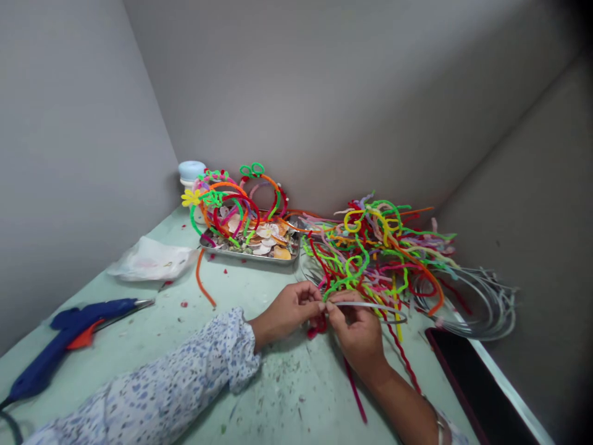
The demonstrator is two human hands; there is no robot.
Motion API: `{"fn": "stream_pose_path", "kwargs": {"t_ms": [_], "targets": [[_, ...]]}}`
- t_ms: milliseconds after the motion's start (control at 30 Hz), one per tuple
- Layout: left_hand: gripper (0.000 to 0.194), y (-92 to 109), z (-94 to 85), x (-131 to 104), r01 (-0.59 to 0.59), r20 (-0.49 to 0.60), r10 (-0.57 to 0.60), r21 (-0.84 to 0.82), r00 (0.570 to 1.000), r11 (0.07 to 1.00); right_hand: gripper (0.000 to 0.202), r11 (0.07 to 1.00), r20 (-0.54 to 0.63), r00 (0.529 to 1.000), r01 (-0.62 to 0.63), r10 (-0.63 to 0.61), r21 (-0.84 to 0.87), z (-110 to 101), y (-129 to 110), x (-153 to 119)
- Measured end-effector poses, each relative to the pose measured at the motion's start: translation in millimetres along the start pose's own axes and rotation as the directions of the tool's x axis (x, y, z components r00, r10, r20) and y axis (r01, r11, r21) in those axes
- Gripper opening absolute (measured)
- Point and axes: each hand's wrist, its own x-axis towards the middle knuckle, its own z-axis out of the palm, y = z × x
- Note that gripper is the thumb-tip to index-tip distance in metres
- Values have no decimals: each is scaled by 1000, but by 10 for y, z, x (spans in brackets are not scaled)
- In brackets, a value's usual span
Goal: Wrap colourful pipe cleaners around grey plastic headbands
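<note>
Just right of the middle of the table, my two hands meet with fingertips nearly touching. My left hand [294, 311] is closed in a pinch on a pipe cleaner, which the fingers mostly cover. A thin metal headband [373, 305] is held by my right hand [357, 330] near one end, its curve reaching out to the right. Beneath the fingers, a red fuzzy bunch of pipe cleaner [317, 327] shows. Just behind the fingertips lies a tangled heap of coloured pipe cleaners [365, 259].
Finished pipe-cleaner headbands [231, 198] rest on a metal tray [250, 256] of flat petal-like pieces. At left are a plastic bag [152, 259] and a blue glue gun [50, 352]. Bare metal headbands [491, 309] and a dark phone [477, 383] lie right.
</note>
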Motion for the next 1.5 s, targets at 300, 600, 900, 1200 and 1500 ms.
{"fn": "stream_pose_path", "kwargs": {"t_ms": [300, 600, 900, 1200, 1500], "targets": [[24, -26, -30, 5, -28, -4, 28, -5, 1000, 1000, 1, 999, 2, 999, 36, -36, -24, 16, 21, -17], [22, 10, -75, 40, 15, -41, -16, -41, 999, 999, 4, 1000, -47, 999, 9, -10, -25, 14, 4, -11], [23, -18, -95, 51, 22, -32, -24, -76, 999, 997, 5, 1000, -47, 999, -10, 10, 6, 26, 14, -17], [23, -12, -105, 66, 22, -30, -25, -122, 999, 992, 3, 996, -37, 998, 41, -44, -78, 12, -29, -19], [22, -15, -119, 82, 38, -38, -47, -205, 998, 978, 6, 984, -10, 993, 118, -120, -137, -3, -62, -3]]}}
